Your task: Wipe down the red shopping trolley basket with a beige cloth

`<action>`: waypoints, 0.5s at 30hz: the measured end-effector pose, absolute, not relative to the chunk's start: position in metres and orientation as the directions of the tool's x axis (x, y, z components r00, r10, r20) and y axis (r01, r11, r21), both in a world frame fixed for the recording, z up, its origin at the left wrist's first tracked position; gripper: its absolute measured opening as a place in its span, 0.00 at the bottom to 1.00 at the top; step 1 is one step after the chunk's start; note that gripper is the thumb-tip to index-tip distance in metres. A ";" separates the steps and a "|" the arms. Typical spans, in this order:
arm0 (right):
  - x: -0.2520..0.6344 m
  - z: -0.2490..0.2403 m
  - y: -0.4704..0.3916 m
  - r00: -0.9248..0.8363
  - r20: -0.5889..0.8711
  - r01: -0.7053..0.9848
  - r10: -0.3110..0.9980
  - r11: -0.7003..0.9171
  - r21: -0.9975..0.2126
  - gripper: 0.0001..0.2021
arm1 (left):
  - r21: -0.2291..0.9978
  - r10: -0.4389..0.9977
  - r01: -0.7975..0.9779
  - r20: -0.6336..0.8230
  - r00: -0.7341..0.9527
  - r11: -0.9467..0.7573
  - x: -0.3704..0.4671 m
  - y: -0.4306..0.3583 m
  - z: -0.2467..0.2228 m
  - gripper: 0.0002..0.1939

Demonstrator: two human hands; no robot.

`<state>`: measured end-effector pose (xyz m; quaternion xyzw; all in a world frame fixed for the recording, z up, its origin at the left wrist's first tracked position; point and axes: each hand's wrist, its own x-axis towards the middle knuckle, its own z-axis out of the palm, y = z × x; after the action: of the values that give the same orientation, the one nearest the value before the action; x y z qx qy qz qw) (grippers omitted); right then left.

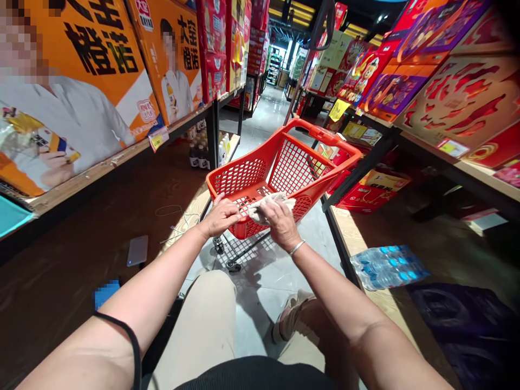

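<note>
A red plastic shopping cart [252,168] with a perforated basket stands in front of me, its handle at the far end. My left hand [221,216] is closed over the near rim of the basket at its left corner. In my right hand [280,219] is a crumpled pale cloth [260,210], which lies against the near right part of the same rim. The fingers of that hand are bent over the cloth and press it to the plastic. Part of the cloth is hidden beneath them.
Orange drink cartons [101,65] fill the left shelf, gift boxes [459,103] the right one. Wrapped water bottles [388,266] lie on the low right ledge. A pale flat device [137,250] and a thin cable [182,221] lie at lower left. The tiled aisle [272,103] runs beyond the cart.
</note>
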<state>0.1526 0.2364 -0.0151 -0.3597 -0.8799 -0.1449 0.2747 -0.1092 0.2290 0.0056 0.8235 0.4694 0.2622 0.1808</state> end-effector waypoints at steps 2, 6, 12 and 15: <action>0.158 -0.007 0.241 -0.602 0.548 0.734 0.581 0.672 0.095 0.29 | 0.544 0.866 0.677 0.265 0.423 -0.497 -0.109 0.228 0.006 0.16; 0.189 0.006 0.267 -0.575 0.527 0.780 0.626 0.613 0.124 0.27 | 0.541 0.857 0.665 0.289 0.428 -0.515 -0.105 0.226 0.005 0.16; 0.223 -0.001 0.293 -0.419 0.687 0.812 0.594 0.583 -0.009 0.21 | 0.544 0.847 0.649 0.320 0.425 -0.531 -0.102 0.228 0.002 0.16; 0.210 -0.013 0.283 -0.471 0.691 0.749 0.549 0.662 -0.015 0.23 | 0.544 0.854 0.659 0.307 0.420 -0.520 -0.103 0.230 0.004 0.19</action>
<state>0.2104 0.2834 -0.0133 -0.3840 -0.8451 -0.1466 0.3419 -0.1030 0.2295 0.0043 0.8248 0.4584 0.2824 0.1728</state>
